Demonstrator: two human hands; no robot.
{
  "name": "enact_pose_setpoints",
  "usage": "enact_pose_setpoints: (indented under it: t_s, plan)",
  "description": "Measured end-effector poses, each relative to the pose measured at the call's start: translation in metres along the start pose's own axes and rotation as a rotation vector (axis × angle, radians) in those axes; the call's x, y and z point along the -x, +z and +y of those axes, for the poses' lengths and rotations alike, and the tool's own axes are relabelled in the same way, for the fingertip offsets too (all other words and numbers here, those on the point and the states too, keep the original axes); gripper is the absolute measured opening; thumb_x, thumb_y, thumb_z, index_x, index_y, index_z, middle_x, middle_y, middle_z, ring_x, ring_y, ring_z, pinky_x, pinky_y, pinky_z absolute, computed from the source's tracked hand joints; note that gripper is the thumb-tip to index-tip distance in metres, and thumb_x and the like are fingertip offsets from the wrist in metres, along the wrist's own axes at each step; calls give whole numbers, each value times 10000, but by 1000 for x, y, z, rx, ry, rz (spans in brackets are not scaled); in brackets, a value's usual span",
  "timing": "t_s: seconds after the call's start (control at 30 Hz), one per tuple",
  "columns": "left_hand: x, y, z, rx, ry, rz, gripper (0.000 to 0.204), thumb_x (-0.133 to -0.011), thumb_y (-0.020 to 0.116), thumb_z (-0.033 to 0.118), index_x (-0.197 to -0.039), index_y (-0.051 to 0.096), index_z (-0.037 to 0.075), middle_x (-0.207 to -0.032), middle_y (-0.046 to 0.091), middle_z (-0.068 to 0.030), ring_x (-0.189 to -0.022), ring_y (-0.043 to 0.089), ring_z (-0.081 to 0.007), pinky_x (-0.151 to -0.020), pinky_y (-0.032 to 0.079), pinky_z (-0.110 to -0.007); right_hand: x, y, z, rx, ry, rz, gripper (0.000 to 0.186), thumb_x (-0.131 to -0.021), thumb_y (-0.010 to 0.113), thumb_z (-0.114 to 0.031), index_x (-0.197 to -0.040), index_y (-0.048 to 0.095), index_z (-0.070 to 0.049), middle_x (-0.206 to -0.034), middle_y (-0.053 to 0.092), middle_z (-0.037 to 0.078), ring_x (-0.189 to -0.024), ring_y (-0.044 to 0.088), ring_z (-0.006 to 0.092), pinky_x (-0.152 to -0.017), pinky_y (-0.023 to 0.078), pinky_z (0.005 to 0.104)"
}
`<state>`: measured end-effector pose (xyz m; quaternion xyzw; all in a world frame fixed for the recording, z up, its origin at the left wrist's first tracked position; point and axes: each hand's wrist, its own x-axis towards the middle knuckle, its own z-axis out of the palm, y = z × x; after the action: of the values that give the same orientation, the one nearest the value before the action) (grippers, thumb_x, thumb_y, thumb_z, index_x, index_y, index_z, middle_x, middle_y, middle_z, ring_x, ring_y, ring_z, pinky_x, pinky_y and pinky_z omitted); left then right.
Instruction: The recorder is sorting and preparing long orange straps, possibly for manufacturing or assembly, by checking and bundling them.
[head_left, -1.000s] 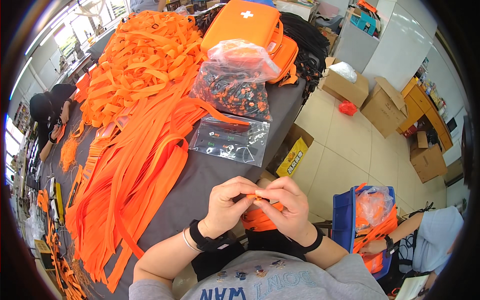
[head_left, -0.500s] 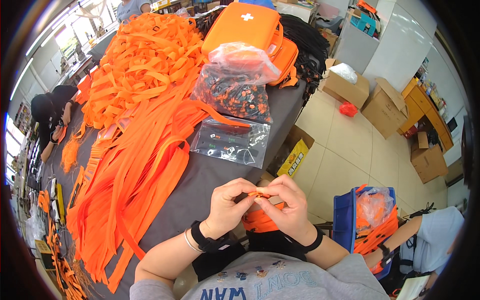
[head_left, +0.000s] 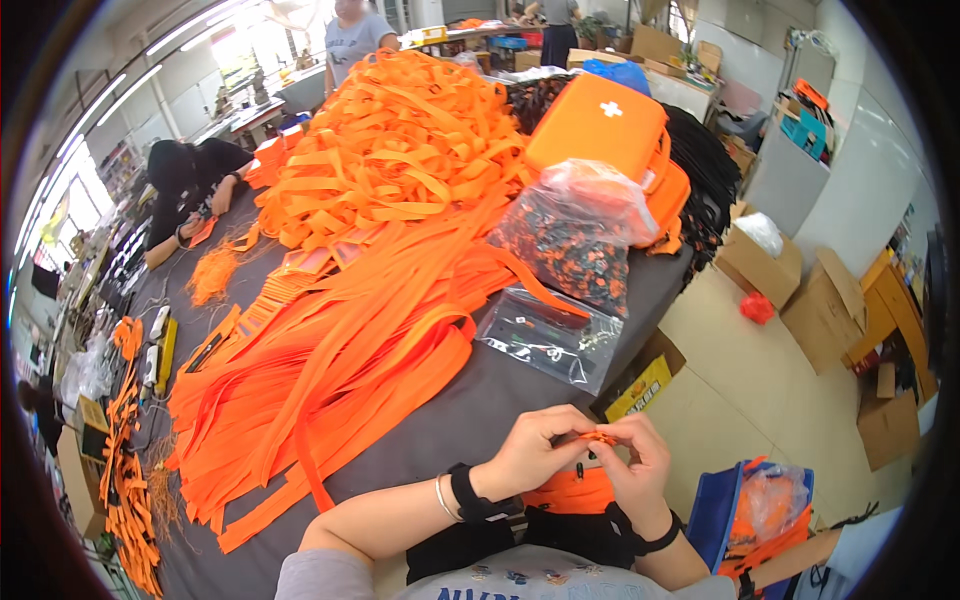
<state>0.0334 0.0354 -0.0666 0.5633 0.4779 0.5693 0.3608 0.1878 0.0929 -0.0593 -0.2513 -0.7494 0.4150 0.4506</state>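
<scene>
Over the near right edge of the table, my left hand (head_left: 535, 452) and my right hand (head_left: 638, 468) meet, fingers and thumbs closed in pinches. Between the fingertips is a small orange piece (head_left: 600, 438) with a dark bit; the fingers mostly cover it, and its kind is unclear. Just below lies orange fabric (head_left: 568, 492) with small black parts, on my lap. Left of my hands a broad heap of long orange strips (head_left: 340, 370) spreads over the grey-covered table (head_left: 415, 430). A flat clear zip bag (head_left: 550, 345) lies beyond my hands.
Behind the flat bag stands a clear bag of small black and orange pieces (head_left: 570, 240), beside orange cases (head_left: 590, 130). Coiled orange webbing (head_left: 400, 150) is piled farther back. A blue crate (head_left: 715, 520) stands at right, a co-worker's arm (head_left: 800, 555) beside it. Another person (head_left: 190, 180) works across the table.
The view has shifted, so the table and my hands appear farther right and lower. My hands still pinch the small orange piece together.
</scene>
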Motion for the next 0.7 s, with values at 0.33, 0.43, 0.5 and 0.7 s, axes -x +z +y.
enact_pose_setpoints:
  t_s: [0.33,0.43,0.5,0.7]
  plan:
    - [2,0,-4,38,-20,-7,105,-791,608,-29,-892,634,-16,-843,626,-84,-745,608,-177,-674,479,-265,2,1,1,-127,80,-6,174,-718,700,66,-860,608,24,-826,528,62,-722,547,116,-626,468,216]
    - [3,2,-4,26,0,15,95,-794,616,-18,-887,636,-14,-840,627,-82,-738,610,-173,-669,481,-261,1,1,1,-151,112,-23,155,-731,691,62,-852,603,22,-829,517,56,-723,538,110,-635,466,213]
    - [4,3,-7,6,-10,33,101,-795,616,-16,-894,641,-12,-840,627,-80,-735,611,-171,-667,482,-259,1,-1,4,-151,122,-52,142,-742,684,58,-849,598,20,-831,509,53,-725,532,107,-643,465,210]
    - [3,4,-13,29,-62,35,122,-801,620,-2,-921,649,-4,-838,625,-70,-725,609,-163,-662,483,-257,2,4,3,-198,128,-28,114,-776,660,47,-834,568,13,-835,484,34,-738,510,82,-625,429,198]
